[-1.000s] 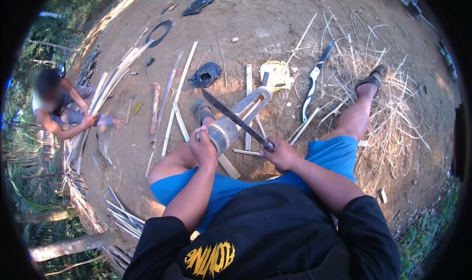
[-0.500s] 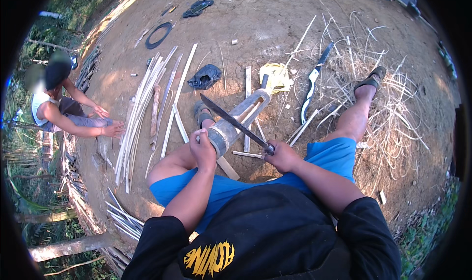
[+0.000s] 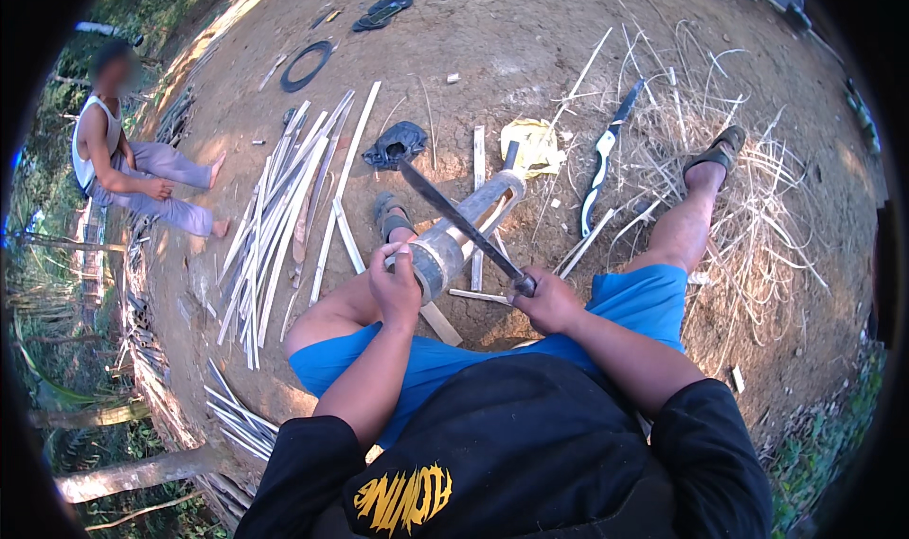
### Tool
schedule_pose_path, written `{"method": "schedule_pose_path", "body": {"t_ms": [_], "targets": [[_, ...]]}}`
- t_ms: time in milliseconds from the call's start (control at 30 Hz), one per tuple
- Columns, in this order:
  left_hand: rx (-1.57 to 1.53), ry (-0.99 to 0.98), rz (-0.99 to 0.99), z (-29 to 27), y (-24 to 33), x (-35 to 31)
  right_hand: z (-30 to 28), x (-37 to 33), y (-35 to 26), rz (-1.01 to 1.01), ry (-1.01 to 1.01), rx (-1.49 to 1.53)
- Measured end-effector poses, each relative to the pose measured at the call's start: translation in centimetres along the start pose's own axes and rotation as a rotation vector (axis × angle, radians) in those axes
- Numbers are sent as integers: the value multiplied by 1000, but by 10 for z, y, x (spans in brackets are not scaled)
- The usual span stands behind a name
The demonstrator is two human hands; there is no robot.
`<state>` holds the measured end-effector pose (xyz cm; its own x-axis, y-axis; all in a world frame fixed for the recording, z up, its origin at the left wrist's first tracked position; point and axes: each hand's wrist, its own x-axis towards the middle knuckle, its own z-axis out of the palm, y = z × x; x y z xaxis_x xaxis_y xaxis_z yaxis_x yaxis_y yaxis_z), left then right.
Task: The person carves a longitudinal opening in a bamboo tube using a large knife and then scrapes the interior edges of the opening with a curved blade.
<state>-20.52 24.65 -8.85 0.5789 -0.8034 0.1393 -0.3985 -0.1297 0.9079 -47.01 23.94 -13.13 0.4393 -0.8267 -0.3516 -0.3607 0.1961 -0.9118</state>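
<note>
A long dark-bladed machete (image 3: 453, 215) is gripped by its handle in my right hand (image 3: 549, 302), over my lap. Its blade slants up to the left, passing over a thick grey bamboo tube (image 3: 437, 266) with a long slot cut in its side. My left hand (image 3: 396, 283) is closed at the tube's near end, fingers against its left side. The tube points away from me between my legs. I cannot tell whether the blade touches it. Part of the tube is hidden under the blade.
Pale split strips (image 3: 275, 227) lie in a crossed pile to the left, where a person (image 3: 114, 156) sits. Ahead are a black bag (image 3: 395, 146), a yellow bag (image 3: 535, 148) and a black coil (image 3: 306, 67). A black-and-white handled saw (image 3: 598, 165) lies beside tangled shavings (image 3: 748, 179) on the right.
The person at left has drawn their hands back from the strips and sits more upright. The strips now lie more spread and crossed. My machete's tip has shifted slightly farther away and right.
</note>
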Motion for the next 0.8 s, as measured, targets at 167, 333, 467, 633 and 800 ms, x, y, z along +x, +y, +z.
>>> {"method": "schedule_pose_path", "body": {"t_ms": [167,333,467,633,800], "targets": [[10,-35,55,-4,-9,1,6,-1,-5,-11,-36,-88],[-54,-44,-14,-5,-10,-3,10,1,-2,-14,-25,-102],[-89,-22,-62,-6,-16,-1,11,3,2,-7,-38,-113],[-145,29,-109,-6,-21,3,11,5,1,23,-73,-134],[-175,115,-269,-5,-13,7,14,2,-9,44,-123,-120]]}}
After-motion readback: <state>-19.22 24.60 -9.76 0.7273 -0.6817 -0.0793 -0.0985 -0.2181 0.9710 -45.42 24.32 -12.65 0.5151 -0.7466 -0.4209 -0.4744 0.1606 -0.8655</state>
